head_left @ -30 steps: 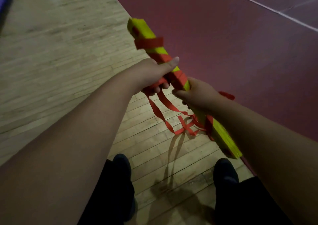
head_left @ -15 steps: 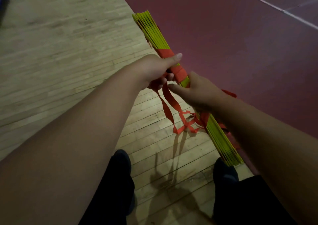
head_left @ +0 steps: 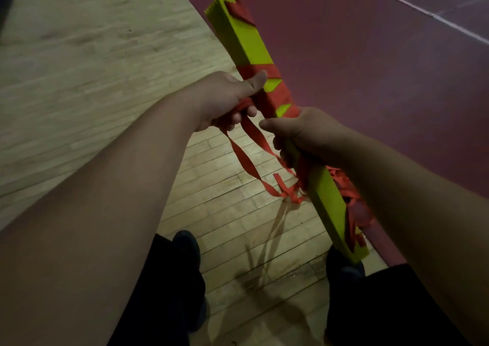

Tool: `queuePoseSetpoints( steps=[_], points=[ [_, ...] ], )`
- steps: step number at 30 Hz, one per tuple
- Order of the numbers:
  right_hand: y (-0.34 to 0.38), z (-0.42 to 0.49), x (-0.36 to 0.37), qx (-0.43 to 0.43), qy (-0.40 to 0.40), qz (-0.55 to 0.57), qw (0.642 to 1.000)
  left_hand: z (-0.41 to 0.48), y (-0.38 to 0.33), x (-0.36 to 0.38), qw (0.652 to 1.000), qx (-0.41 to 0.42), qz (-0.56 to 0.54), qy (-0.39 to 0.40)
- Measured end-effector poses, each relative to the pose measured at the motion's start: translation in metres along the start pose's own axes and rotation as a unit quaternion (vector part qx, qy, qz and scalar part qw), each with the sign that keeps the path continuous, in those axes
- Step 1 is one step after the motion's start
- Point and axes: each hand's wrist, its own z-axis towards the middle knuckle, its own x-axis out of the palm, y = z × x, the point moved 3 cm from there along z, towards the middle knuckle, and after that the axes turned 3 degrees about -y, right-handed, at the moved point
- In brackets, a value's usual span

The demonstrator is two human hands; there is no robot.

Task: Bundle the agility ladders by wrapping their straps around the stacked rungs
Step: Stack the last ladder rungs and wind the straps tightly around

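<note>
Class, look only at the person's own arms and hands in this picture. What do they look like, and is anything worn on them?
Both forearms are bare up to the picture's edge: no sleeves show. The left hand and right hand wear no gloves, and no rings, watch or wristbands can be seen. The lighting is dim, so fine marks cannot be made out.

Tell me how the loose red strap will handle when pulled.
Likely floppy: the strap hangs twisted below the left hand. Probably light, since it droops in thin loops. It may snag, as its lower end tangles beside the rungs.
</note>
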Motion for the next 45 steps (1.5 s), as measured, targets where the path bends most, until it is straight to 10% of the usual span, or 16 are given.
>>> queuePoseSetpoints(
  steps=[9, 23, 30, 38, 45],
  points=[
    [-0.017, 0.016, 0.019, -0.013, -0.081, -0.247, 0.966, 0.004, 0.007, 0.022, 0.995, -0.085, 0.042, -0.027],
    [-0.004, 0.008, 0.011, -0.047, 0.004, -0.091, 0.995, 0.005, 0.011, 0.007, 0.998, -0.042, -0.050, -0.009],
    [0.001, -0.011, 0.007, 0.010, 0.226, 0.157, 0.961, -0.004, -0.008, 0.005, 0.993, 0.040, -0.089, 0.069],
    [-0.008, 0.003, -0.003, -0.017, -0.043, -0.077, 0.996, 0.006, 0.006, -0.002, 0.999, -0.004, 0.039, 0.021],
    [-0.019, 0.014, 0.007, -0.088, -0.204, -0.351, 0.909, 0.003, 0.007, 0.020, 0.996, -0.088, 0.020, 0.014]
  ],
)
